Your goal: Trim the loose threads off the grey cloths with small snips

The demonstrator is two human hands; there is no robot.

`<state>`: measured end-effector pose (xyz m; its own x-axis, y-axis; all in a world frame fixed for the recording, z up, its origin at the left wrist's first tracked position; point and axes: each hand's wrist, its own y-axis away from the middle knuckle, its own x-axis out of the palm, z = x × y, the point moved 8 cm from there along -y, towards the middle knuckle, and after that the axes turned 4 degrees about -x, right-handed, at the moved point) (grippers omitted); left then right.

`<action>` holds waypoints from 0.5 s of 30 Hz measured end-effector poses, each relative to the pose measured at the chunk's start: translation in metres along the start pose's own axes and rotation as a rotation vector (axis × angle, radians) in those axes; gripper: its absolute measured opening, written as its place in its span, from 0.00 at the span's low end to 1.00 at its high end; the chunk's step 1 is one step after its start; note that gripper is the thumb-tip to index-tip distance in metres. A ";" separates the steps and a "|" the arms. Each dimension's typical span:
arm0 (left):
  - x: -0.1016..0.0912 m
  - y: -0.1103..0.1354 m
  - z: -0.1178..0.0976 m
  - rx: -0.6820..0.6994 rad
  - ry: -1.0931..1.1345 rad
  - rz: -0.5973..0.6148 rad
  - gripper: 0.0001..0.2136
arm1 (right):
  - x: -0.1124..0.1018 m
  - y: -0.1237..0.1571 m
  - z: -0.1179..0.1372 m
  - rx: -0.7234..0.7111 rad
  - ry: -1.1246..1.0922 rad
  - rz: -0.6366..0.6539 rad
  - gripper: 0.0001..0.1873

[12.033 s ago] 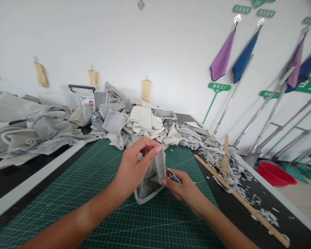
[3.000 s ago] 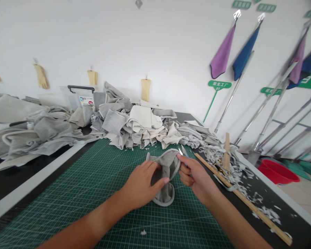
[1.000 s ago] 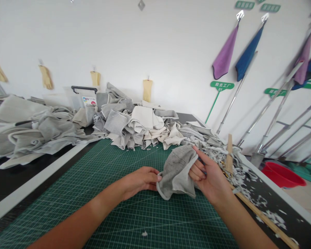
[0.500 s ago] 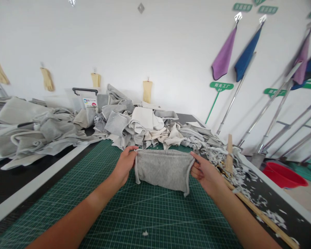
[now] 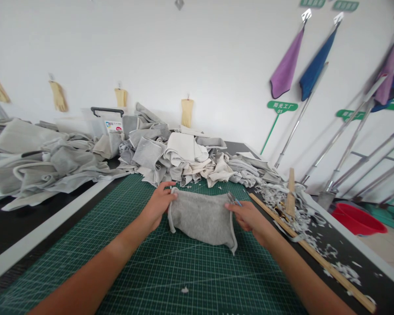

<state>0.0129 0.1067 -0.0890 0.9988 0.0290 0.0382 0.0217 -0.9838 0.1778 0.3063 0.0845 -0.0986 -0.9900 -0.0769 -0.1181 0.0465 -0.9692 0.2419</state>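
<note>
A piece of grey knit cloth (image 5: 202,216) with rolled side edges is held up by its top corners over the green cutting mat (image 5: 144,271). My left hand (image 5: 159,203) pinches its upper left corner, with the index finger reaching out past the edge. At the upper right corner, my right hand (image 5: 246,215) has its fingers closed on the cloth. A small metal tool with a blue part, like thread snips (image 5: 232,199), shows right at the right fingertips; how it is held is partly hidden. The cloth's lower right corner hangs in a point.
Heaps of grey and cream cloth (image 5: 180,151) lie at the back and left. To the right, a long wooden strip (image 5: 315,256) runs beside fabric scraps (image 5: 305,218) and a shorter wooden piece (image 5: 290,194). A red basin (image 5: 359,218) stands beyond the table's right edge.
My right hand has moved left and slightly down with its corner, so the cloth hangs less taut. The snips-like tool now shows clearly at the right fingertips.
</note>
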 end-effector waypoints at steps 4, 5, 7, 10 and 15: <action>-0.014 -0.007 -0.002 0.032 -0.108 -0.085 0.22 | 0.003 -0.005 -0.008 0.059 -0.173 0.081 0.32; -0.015 -0.008 -0.005 0.069 -0.198 -0.098 0.21 | 0.006 -0.005 -0.010 0.081 -0.224 0.114 0.32; -0.013 -0.002 -0.019 0.232 -0.404 -0.155 0.20 | 0.015 -0.003 -0.011 0.102 -0.321 0.181 0.32; 0.007 0.024 -0.046 0.544 -0.615 -0.232 0.12 | 0.031 0.002 -0.006 0.100 -0.461 0.290 0.32; 0.074 0.070 -0.048 0.669 -0.666 0.161 0.04 | 0.049 0.016 0.011 0.062 -0.688 0.338 0.33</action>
<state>0.0863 0.0480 -0.0266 0.8067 -0.0187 -0.5907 -0.3038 -0.8704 -0.3874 0.2567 0.0680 -0.0898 -0.7840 -0.1846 0.5926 0.3741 -0.9024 0.2139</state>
